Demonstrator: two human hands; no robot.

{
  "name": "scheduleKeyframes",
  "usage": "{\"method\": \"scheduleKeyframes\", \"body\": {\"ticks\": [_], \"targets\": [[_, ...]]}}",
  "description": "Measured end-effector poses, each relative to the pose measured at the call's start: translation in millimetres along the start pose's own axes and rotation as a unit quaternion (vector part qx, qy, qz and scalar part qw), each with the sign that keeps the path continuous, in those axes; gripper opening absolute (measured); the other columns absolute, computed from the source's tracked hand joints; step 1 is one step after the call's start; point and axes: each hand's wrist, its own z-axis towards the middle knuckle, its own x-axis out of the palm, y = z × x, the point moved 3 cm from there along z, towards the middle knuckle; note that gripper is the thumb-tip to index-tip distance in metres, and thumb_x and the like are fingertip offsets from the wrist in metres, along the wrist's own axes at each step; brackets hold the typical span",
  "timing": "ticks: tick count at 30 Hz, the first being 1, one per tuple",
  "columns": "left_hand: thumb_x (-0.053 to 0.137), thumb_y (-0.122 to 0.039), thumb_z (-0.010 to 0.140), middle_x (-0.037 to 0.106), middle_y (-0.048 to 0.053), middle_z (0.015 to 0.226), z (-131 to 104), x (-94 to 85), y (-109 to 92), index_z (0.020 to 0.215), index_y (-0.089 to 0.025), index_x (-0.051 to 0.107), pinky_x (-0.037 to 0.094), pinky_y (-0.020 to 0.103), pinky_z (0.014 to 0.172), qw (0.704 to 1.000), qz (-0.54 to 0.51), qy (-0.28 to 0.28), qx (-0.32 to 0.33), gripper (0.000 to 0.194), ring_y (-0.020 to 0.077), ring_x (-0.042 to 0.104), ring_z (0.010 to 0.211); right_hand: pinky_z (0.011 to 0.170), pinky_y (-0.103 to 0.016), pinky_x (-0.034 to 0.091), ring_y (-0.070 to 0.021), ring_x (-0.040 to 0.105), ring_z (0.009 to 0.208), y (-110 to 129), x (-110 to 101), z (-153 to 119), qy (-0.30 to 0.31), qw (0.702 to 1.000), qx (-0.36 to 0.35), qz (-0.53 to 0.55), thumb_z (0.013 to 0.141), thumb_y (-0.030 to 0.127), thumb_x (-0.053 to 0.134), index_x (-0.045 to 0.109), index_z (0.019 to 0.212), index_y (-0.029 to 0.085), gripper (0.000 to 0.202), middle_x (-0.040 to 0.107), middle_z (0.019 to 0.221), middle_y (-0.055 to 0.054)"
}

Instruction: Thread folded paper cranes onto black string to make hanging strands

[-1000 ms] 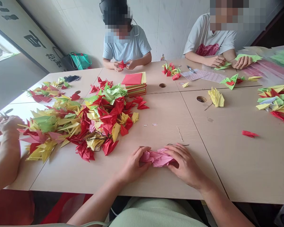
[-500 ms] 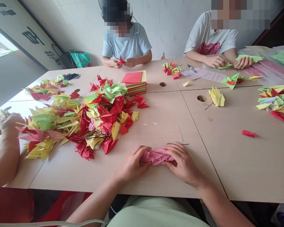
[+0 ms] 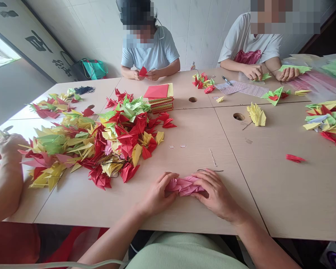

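A bundle of folded pink paper pieces (image 3: 185, 185) lies low over the table near its front edge. My left hand (image 3: 162, 192) grips its left end between thumb and fingers. On the right end, my right hand (image 3: 216, 193) is closed the same way, fingers over the top and thumb below. Just beyond my right hand lies a thin dark cord (image 3: 217, 170). A short white string (image 3: 213, 157) rests a little farther off. The pink folds between my hands overlap, and both ends are hidden by my fingers.
A big heap of folded red, yellow and green paper (image 3: 95, 142) spreads at the left. Behind it stands a stack of coloured paper sheets (image 3: 158, 98). A yellow folded bundle (image 3: 257, 114) and a small red one (image 3: 295, 158) lie rightward. Co-workers sit opposite and at left.
My hands and the pink bundle stay almost in place. Across the table, a co-worker's red paper has changed shape in their hands.
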Motion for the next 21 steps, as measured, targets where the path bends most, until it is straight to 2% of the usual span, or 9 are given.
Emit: {"method": "scheduleKeyframes", "body": {"ticks": [21], "targets": [[0.056, -0.016, 0.081, 0.059, 0.008, 0.110, 0.1, -1.6, 0.2, 0.118, -0.021, 0.046, 0.049, 0.031, 0.086, 1.000, -0.011, -0.012, 0.007, 0.040, 0.0181, 0.059, 0.100, 0.095, -0.048, 0.046, -0.0237, 0.061, 0.101, 2.9, -7.7, 3.6, -0.048, 0.999, 0.005, -0.001, 0.084, 0.024, 0.061, 0.060, 0.101, 0.022, 0.017, 0.067, 0.106, -0.006]]}}
